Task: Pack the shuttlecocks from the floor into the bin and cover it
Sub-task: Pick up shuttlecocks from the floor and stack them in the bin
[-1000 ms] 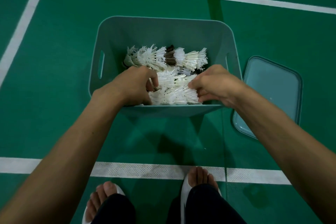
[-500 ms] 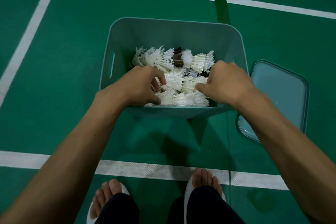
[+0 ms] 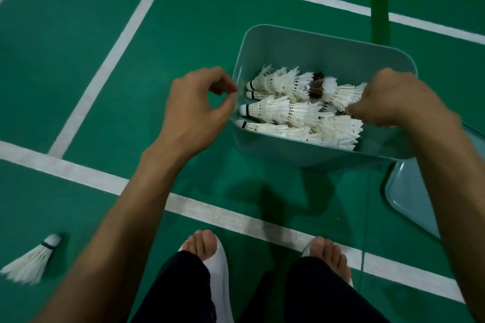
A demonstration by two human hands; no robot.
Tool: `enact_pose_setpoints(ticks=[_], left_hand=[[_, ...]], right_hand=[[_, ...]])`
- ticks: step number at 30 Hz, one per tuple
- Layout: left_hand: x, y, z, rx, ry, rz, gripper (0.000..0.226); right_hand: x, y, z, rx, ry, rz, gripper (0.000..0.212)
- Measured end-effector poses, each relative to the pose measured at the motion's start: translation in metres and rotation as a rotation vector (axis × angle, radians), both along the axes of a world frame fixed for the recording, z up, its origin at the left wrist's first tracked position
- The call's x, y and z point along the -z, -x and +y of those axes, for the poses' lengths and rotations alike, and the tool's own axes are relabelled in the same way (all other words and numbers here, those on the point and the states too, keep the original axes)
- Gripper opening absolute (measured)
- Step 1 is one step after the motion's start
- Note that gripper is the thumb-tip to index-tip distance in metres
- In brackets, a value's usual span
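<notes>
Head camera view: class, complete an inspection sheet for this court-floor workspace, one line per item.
Surface: green court floor with white lines.
Job's things: open bin; shuttlecocks lying inside it; one loose shuttlecock on the floor, near left; lid flat on the floor right of the bin.
Clutter: nothing seen.
Hands: left hand loosely curled, empty, beside the bin's left rim; right hand curled down on the shuttlecocks, grip unclear.
Cables: nothing seen.
Surroundings: dark tape patch beyond the bin; feet in white slippers.
</notes>
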State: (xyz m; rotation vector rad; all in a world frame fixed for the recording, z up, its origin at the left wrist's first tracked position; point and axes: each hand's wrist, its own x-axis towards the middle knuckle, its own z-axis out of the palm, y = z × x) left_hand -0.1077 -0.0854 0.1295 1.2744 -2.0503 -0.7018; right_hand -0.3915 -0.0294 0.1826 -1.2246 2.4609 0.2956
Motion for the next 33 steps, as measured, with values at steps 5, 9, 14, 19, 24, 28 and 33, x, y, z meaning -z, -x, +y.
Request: enact_pose_setpoints(ticks=[5,9,14,19,24,28,33], left_hand=[[0.037,-0.028,0.022,-0.222,-0.087,0.115,0.009],[0.081,-0.090,0.054,-0.344,-0.189,-0.043,0.016],[0.111,-0.167,0.117,-0.704,-0.248,-0.327,0.021],[0.112,-0.222,0.164,-1.238,-0.294,-0.555,0.050],[0.135,-0.271,0.155,-1.180,-0.649,-0.665,0.044],[0.131,-0.250,0.122,-1.202,-0.554,-0.366,0.021],[0.085,-0.163,0.063,-0.909,-0.608,0.723,0.011]], right_hand=[[-0.001,-0.065,0.007,-0.131,0.465,-0.079,0.019],[-0.002,-0.187,0.000,-0.464,0.741,-0.230,0.020],[0.062,-0.292,-0.005,-0.894,0.519,-0.379,0.024],[0.123,-0.329,-0.006,-1.015,0.220,-0.406,0.040],[0.146,-0.355,-0.007,-1.110,0.158,-0.503,0.047],[0.156,-0.350,-0.010,-1.021,0.190,-0.605,0.043],[0.139,-0.331,-0.020,-0.565,0.359,-0.866,0.024]])
